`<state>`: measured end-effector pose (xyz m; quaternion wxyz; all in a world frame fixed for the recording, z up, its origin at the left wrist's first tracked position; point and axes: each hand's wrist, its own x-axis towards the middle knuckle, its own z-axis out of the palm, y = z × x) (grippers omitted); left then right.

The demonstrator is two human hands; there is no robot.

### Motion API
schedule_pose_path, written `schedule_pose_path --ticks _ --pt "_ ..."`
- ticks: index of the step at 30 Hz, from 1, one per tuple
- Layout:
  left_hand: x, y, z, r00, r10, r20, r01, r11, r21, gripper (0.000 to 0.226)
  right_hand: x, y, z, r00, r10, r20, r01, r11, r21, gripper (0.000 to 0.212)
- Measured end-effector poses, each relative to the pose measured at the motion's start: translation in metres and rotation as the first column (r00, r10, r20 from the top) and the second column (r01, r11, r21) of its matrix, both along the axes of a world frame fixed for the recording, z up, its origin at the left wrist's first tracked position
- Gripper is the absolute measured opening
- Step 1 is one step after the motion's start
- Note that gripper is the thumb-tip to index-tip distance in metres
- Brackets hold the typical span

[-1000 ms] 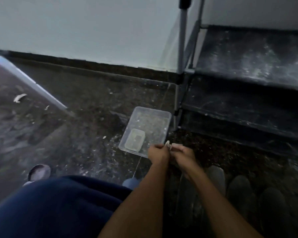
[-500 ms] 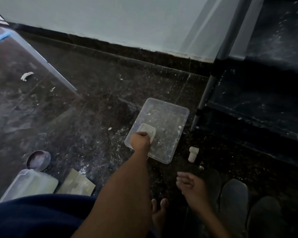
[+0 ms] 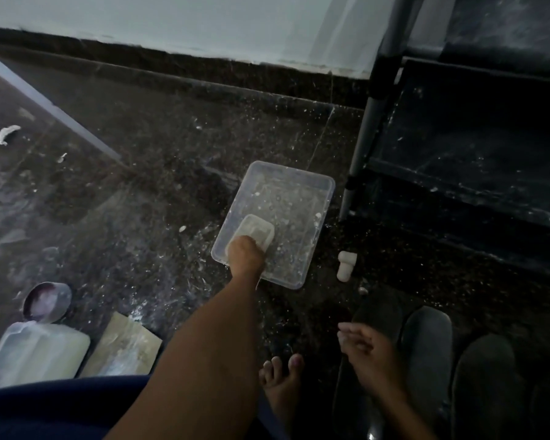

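Fingers of the left hand (image 3: 245, 254) curl over the near end of the small white tub (image 3: 257, 230), which points straight away in the clear tray's (image 3: 326, 185) near corner; the right hand (image 3: 367, 354) hangs loose, well apart.

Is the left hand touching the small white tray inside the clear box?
Touching. The head view shows the left hand curled over the near end of the small white tray, no gap.
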<state>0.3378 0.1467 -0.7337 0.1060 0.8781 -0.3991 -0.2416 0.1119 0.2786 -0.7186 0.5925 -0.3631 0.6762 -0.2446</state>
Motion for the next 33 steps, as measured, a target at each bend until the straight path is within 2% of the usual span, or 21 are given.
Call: schedule_pose_path --ticks 4,7,10,12,15,18,21,26,29,33 --pt "-0.019 0.003 0.018 0.998 0.023 0.052 -0.018 0.997 -0.081 0.033 -0.018 0.001 0.011 0.996 -0.041 -0.078 0.039 0.999 -0.025 0.021" --pt "-0.05 0.015 0.032 0.993 0.028 0.111 -0.014 0.991 -0.131 0.036 -0.043 0.003 0.015 0.967 -0.138 -0.215 0.137 0.99 -0.018 0.02" --pt "-0.088 0.042 0.034 0.999 -0.005 0.039 0.013 0.979 -0.204 0.034 -0.074 0.008 0.014 0.883 -0.231 -0.408 0.248 0.969 -0.011 0.008" --pt "-0.112 0.067 0.027 0.999 -0.045 -0.028 0.038 0.977 -0.209 0.027 -0.092 0.015 0.011 0.817 -0.212 -0.536 0.264 0.964 0.022 0.011" --pt "-0.142 0.108 0.016 0.982 -0.119 -0.144 0.112 0.992 -0.056 0.018 -0.109 0.027 0.004 0.764 -0.144 -0.629 0.278 0.953 0.12 0.015" --pt "-0.16 0.141 0.0 0.957 -0.123 -0.264 0.169 0.973 0.158 0.021 -0.116 0.043 -0.004 0.759 -0.067 -0.648 0.282 0.93 0.235 0.018" --pt "-0.168 0.157 -0.009 0.951 -0.083 -0.298 0.173 0.941 0.29 0.038 -0.115 0.057 -0.01 0.784 -0.044 -0.619 0.313 0.889 0.333 0.026" --pt "-0.175 0.159 -0.007 0.967 -0.049 -0.25 0.131 0.938 0.32 0.048 -0.105 0.063 -0.016 0.777 -0.088 -0.623 0.407 0.826 0.39 0.044" --pt "-0.175 0.158 -0.009 0.969 -0.058 -0.238 0.134 0.939 0.318 0.05 -0.099 0.061 -0.02 0.768 -0.148 -0.623 0.459 0.806 0.374 0.048" --pt "-0.176 0.159 -0.013 0.969 -0.068 -0.239 0.137 0.947 0.289 0.049 -0.091 0.055 -0.023 0.772 -0.137 -0.62 0.45 0.808 0.381 0.046"
